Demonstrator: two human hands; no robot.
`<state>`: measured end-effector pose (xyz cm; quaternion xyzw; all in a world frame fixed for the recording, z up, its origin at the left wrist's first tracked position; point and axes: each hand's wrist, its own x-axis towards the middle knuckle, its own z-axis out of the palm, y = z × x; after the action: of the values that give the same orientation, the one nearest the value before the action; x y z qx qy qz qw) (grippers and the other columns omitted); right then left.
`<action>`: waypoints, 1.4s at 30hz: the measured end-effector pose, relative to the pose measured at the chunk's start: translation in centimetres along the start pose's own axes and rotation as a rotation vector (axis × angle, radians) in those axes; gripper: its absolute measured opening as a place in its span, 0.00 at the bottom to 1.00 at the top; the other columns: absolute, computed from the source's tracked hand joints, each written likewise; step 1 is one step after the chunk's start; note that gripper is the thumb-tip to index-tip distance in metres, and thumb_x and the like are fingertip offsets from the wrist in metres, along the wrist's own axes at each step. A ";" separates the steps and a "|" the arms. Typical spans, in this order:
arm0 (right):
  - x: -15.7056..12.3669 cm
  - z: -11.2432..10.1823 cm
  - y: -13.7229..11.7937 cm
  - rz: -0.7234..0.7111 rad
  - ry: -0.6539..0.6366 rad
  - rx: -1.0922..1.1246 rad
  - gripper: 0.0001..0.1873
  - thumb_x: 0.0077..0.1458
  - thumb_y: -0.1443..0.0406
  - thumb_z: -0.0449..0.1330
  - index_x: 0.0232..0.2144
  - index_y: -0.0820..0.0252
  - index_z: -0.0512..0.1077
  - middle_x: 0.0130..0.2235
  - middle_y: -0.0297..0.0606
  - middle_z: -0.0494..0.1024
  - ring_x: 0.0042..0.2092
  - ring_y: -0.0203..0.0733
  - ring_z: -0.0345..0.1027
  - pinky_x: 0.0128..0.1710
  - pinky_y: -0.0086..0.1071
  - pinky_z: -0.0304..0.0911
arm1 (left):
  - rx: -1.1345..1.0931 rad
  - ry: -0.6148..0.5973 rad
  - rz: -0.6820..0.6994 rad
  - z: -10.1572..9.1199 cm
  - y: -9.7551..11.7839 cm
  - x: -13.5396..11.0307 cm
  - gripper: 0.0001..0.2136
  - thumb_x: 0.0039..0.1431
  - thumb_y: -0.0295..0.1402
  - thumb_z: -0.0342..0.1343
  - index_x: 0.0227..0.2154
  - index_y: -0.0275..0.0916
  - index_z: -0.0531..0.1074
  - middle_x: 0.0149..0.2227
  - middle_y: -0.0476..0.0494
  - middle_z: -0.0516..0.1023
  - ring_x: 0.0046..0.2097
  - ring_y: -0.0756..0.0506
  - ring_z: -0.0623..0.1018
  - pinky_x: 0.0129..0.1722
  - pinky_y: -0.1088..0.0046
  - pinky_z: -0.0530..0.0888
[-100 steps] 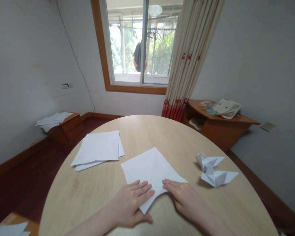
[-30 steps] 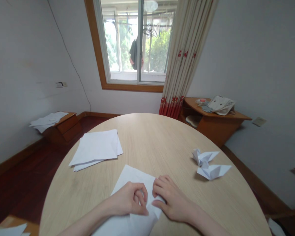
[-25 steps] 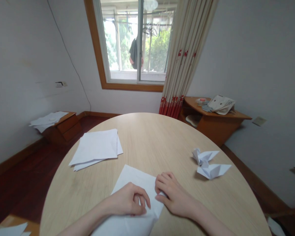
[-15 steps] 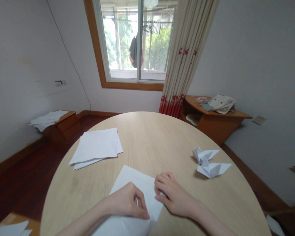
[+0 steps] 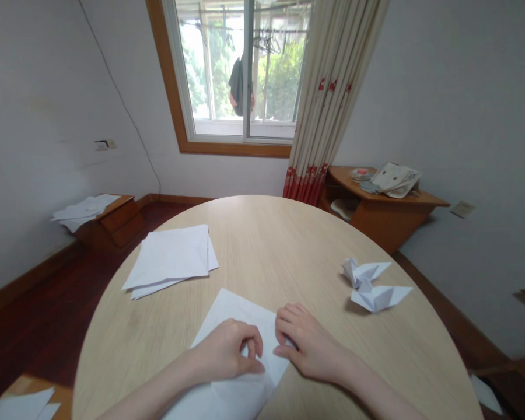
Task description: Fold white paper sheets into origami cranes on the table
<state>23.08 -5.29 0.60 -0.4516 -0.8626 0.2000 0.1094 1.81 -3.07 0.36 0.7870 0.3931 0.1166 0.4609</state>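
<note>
A white sheet of paper (image 5: 227, 306) lies at an angle near the front of the table, with a folded part and faint creases towards me. Over its middle rests my left hand (image 5: 231, 350), fingers curled, with a small gap between thumb and index fingertip; the thumb tip touches the paper. My right hand (image 5: 304, 341) is at the sheet's right edge, its fingers bent around that edge and the thumb on the paper side. My left forearm covers part of the sheet, and its lower end runs out of view.
A stack of white paper (image 5: 170, 254) lies at the table's left. Two folded paper shapes (image 5: 371, 286) stand on the right. The round wooden table (image 5: 271, 233) faces a window; a small cabinet (image 5: 118, 219) and a corner desk (image 5: 385, 213) stand beyond it.
My left thumb and index finger have come apart and lifted slightly away from me over the sheet. My right hand keeps its place at the edge. The view has tilted a little.
</note>
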 end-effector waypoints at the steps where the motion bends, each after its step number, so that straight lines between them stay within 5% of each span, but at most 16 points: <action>1: 0.0 0.0 0.0 0.003 -0.001 0.000 0.09 0.54 0.65 0.62 0.27 0.59 0.64 0.35 0.34 0.69 0.40 0.42 0.59 0.41 0.36 0.53 | -0.016 -0.008 -0.004 0.0 -0.1 0.0 0.08 0.43 0.29 0.68 0.28 0.38 0.77 0.22 0.56 0.73 0.23 0.53 0.64 0.24 0.80 0.58; 11: 0.1 0.0 0.0 0.004 -0.014 0.001 0.08 0.55 0.67 0.61 0.28 0.59 0.65 0.35 0.35 0.69 0.40 0.42 0.59 0.41 0.36 0.53 | 0.015 -0.108 0.193 -1.1 -0.7 -0.1 0.08 0.54 0.34 0.60 0.36 0.42 0.81 0.26 0.47 0.75 0.26 0.50 0.70 0.26 0.78 0.63; 30: 0.1 -0.3 -0.2 -0.006 -0.032 -0.017 0.07 0.56 0.71 0.59 0.28 0.59 0.64 0.36 0.34 0.69 0.40 0.41 0.59 0.42 0.36 0.53 | 0.127 -0.136 0.236 -0.6 -1.2 -0.5 0.10 0.58 0.34 0.58 0.41 0.46 0.79 0.29 0.48 0.72 0.26 0.52 0.69 0.25 0.78 0.63; 42: 1.3 0.4 1.5 0.033 0.184 -0.112 0.08 0.57 0.65 0.62 0.32 0.58 0.64 0.39 0.36 0.71 0.45 0.44 0.63 0.49 0.42 0.52 | 0.332 -0.004 0.287 -0.3 -1.5 -0.4 0.11 0.65 0.35 0.52 0.44 0.42 0.77 0.32 0.47 0.72 0.32 0.50 0.72 0.33 0.77 0.66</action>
<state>23.32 -3.57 -0.39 -0.4878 -0.8511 0.1109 0.1595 0.62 -2.80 -0.63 0.9002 0.2900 0.1130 0.3046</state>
